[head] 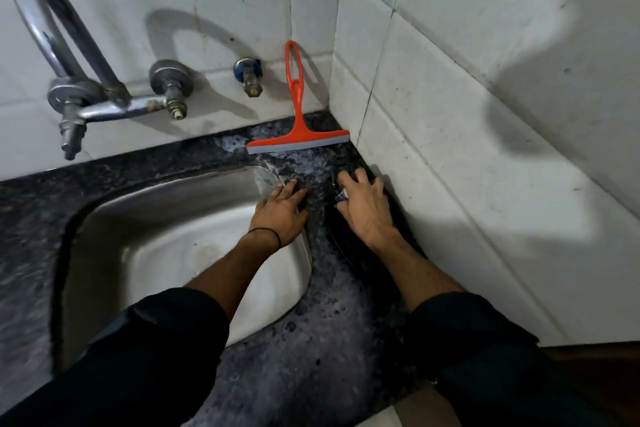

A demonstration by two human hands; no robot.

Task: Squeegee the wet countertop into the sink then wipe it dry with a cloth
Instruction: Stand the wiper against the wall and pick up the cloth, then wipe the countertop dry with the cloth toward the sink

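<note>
An orange plastic squeegee (298, 114) stood at twelve o'clock from the hands, handle leaning on the white tiled wall (450, 97), its grey blade on the speckled dark stone countertop (311, 340). A chrome tap (79, 80) hung at ten o'clock over the steel sink (166, 229). The left hand (281, 211) lay flat, fingers spread, on the sink's edge. At its three o'clock the right hand (365, 206) pressed down, fingers splayed, on a dark cloth (349, 239) against the side wall.
</note>
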